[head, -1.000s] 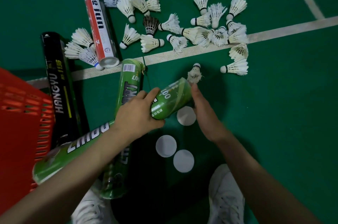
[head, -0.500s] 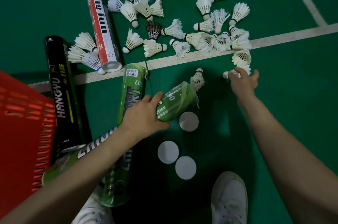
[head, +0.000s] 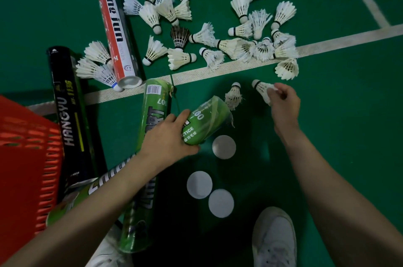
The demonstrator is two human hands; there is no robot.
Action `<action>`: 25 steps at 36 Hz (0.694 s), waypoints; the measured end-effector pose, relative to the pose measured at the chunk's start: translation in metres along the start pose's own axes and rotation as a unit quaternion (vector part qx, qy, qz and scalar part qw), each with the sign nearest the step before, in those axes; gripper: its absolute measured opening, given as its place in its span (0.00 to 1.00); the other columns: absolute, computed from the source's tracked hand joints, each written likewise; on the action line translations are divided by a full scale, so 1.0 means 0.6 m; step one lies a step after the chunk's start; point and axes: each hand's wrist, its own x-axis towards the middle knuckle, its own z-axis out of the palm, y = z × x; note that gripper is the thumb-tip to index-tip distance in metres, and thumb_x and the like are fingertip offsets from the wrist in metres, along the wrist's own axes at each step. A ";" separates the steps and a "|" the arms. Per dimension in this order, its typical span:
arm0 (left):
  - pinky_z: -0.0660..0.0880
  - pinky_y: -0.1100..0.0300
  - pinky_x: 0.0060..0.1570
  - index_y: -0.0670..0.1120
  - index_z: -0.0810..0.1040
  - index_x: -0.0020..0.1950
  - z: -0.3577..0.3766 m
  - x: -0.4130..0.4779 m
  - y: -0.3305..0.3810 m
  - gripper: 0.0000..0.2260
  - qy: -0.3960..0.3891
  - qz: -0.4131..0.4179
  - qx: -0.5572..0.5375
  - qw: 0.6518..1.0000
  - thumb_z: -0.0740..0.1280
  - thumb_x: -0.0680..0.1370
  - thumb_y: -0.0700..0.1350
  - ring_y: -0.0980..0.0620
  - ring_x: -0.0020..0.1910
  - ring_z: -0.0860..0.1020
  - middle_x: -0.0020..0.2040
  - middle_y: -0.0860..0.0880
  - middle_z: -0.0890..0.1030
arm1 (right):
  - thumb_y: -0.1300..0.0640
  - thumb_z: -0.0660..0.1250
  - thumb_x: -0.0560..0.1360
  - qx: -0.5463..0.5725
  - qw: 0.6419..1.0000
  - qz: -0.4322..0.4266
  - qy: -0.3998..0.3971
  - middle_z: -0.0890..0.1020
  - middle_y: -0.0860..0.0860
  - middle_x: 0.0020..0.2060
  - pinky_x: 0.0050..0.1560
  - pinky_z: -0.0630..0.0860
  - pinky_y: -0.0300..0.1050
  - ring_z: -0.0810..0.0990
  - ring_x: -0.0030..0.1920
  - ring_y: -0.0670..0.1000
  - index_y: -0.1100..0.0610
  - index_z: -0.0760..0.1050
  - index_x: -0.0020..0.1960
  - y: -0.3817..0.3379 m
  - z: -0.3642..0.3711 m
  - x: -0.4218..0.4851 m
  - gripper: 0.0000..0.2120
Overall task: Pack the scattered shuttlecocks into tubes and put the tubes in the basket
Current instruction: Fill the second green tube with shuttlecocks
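Head view: left hand (head: 169, 137) grips the stiff green tube (head: 206, 121); right hand (head: 283, 105) pinches a light, probably fragile shuttlecock (head: 260, 89) by its skirt, at two o'clock.

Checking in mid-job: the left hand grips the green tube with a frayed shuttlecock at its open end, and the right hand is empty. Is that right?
Not quite. In the head view the right hand is not empty: it pinches a loose shuttlecock by its feathers. The rest stands: the left hand grips the green tube, with a frayed shuttlecock at its open end.
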 end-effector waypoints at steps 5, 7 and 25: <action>0.74 0.53 0.50 0.54 0.56 0.75 0.000 -0.010 -0.007 0.42 -0.001 -0.009 -0.001 1.000 0.72 0.66 0.61 0.45 0.57 0.75 0.59 0.49 0.73 | 0.59 0.70 0.74 0.042 0.997 -0.060 -0.027 0.82 0.49 0.47 0.46 0.75 0.30 0.79 0.43 0.37 0.57 0.79 0.52 -0.041 -0.008 -0.054 0.08; 0.73 0.53 0.50 0.55 0.56 0.75 -0.002 -0.016 -0.010 0.42 0.003 -0.009 -0.002 1.000 0.72 0.66 0.61 0.45 0.57 0.75 0.60 0.48 0.73 | 0.59 0.70 0.74 0.059 0.993 -0.074 -0.066 0.82 0.46 0.44 0.46 0.76 0.32 0.80 0.43 0.37 0.55 0.79 0.49 -0.053 -0.014 -0.077 0.05; 0.70 0.59 0.46 0.56 0.59 0.74 -0.017 -0.048 0.000 0.41 0.028 0.070 -0.055 0.996 0.74 0.66 0.59 0.50 0.54 0.74 0.58 0.51 0.73 | 0.34 0.49 0.75 0.081 0.965 -0.081 -0.237 0.75 0.50 0.63 0.67 0.69 0.53 0.73 0.63 0.49 0.41 0.73 0.62 -0.073 0.011 -0.172 0.23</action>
